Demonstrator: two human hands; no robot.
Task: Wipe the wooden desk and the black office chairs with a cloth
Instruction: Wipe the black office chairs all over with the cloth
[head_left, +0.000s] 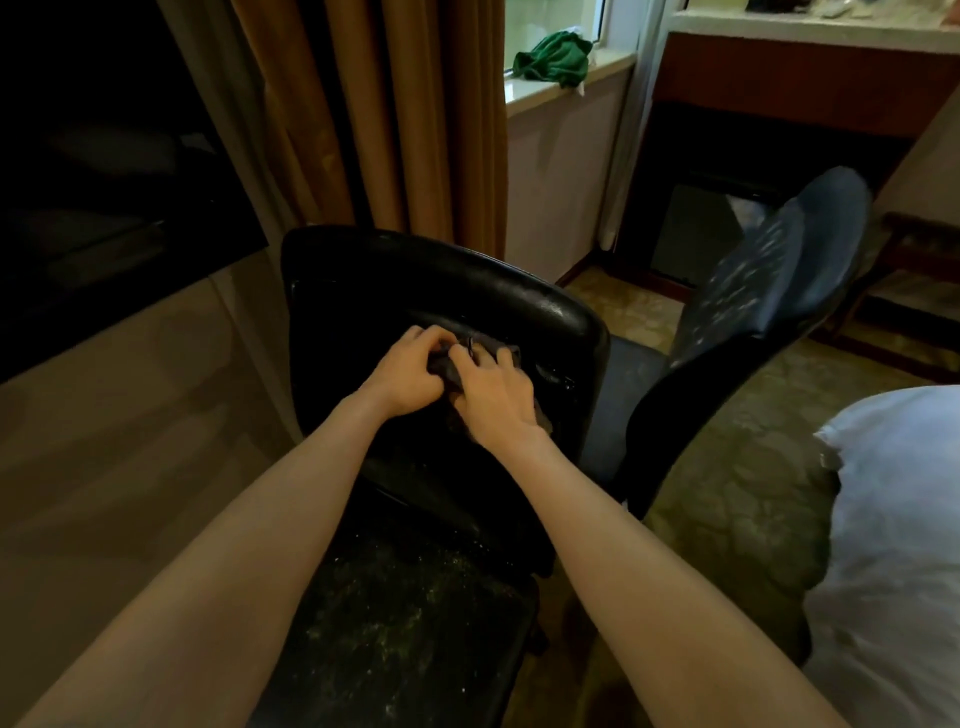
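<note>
Both hands bunch a dark cloth on the near chair's backrest

At far left the wooden desk (104, 441) runs along the wall, with a dark screen (104, 182) standing on it. Beside it hangs a brown curtain (389, 114). In front of the curtain is the near black office chair (415, 291), its glossy backrest facing the camera and its seat speckled with pale flecks. The left hand (410, 374) rests on the backrest with its fingers curled into the dark cloth (447, 371). The right hand (493, 395) lies just beside it, touching it, fingers bent over the same cloth and gripping it, so the cloth sits crumpled between and under both hands against the backrest. Further right, a green rag (553, 62) lies on the windowsill. A second black office chair (769, 291) stands tilted next to the first, its back mottled with pale spots. White bedding (893, 519) fills the right edge
</note>
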